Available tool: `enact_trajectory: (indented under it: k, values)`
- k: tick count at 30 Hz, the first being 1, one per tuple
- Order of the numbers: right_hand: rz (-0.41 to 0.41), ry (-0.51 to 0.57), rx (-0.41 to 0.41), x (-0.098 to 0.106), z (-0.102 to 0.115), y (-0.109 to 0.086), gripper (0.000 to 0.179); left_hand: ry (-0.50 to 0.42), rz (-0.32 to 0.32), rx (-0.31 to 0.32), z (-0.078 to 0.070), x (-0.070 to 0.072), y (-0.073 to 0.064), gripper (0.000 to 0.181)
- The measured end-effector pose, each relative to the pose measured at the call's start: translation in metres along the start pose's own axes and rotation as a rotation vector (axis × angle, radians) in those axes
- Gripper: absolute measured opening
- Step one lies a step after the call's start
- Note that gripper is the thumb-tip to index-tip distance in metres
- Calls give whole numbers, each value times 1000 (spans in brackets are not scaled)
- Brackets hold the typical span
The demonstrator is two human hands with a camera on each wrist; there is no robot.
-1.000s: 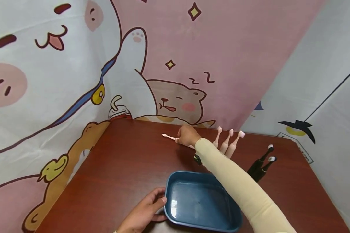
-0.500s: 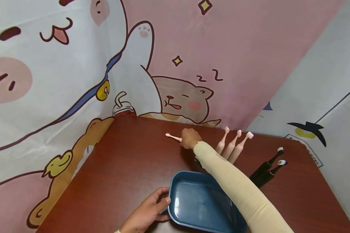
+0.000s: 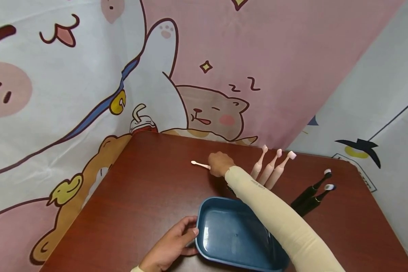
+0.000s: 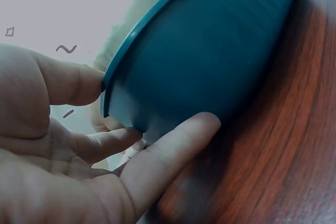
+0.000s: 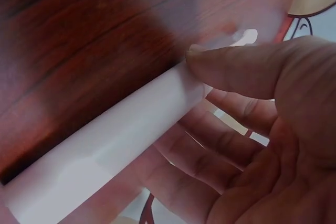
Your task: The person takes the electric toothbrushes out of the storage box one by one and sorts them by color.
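Note:
At the back of the table, my right hand (image 3: 221,164) pinches a pale pink electric toothbrush (image 3: 201,164), its brush head pointing left. In the right wrist view the thumb lies on top of the thick handle (image 5: 110,140) near the neck, and the fingers are beneath it. The handle is close above the wood; whether it touches cannot be told. My left hand (image 3: 171,241) rests at the left side of a blue plastic bin (image 3: 236,234). In the left wrist view the thumb touches the bin's rim (image 4: 118,66), and fairly straight fingers lie against its outer wall.
Several pink electric toothbrushes (image 3: 266,173) stand side by side behind my right forearm. Further right are two black electric toothbrushes (image 3: 309,200), partly hidden by the cream sleeve (image 3: 278,215). A cartoon-printed cloth (image 3: 258,56) hangs right behind the brown table (image 3: 139,211).
My right hand and its pink toothbrush have come slightly nearer to me. The left hand stays at the bin. The whole head view has shifted a little.

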State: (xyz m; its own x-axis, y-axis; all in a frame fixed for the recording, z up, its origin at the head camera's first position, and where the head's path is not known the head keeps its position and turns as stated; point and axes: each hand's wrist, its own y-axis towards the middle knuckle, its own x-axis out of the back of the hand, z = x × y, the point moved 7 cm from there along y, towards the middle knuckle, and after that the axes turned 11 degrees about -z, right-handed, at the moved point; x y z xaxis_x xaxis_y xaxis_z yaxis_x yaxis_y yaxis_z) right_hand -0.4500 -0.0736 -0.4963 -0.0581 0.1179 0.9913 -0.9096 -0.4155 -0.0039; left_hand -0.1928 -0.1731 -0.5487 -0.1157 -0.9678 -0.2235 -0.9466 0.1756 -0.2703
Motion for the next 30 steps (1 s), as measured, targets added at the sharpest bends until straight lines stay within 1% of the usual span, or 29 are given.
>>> enact_trajectory:
  k: [2,5,7,12,19,24,30]
  values:
    - [2,17,20,3,0,-3,17,4,0,2,-1,0,0,50]
    - [-27,60,42,12,-1,-10,9,7,4,1,-2,-1,-1,50]
    - [-65,96,46,18,-2,-14,6,11,4,4,-3,0,-1,50]
    - [-189,196,48,37,-8,-26,13,23,0,7,-4,-1,-1,50]
    - [-311,354,23,57,-24,-52,16,27,4,10,-4,-3,-2,49]
    - [-386,383,23,68,-35,-68,17,32,1,5,-3,-2,-1,50]
    - [-440,381,9,75,-47,-83,15,43,3,7,1,-3,0,50]
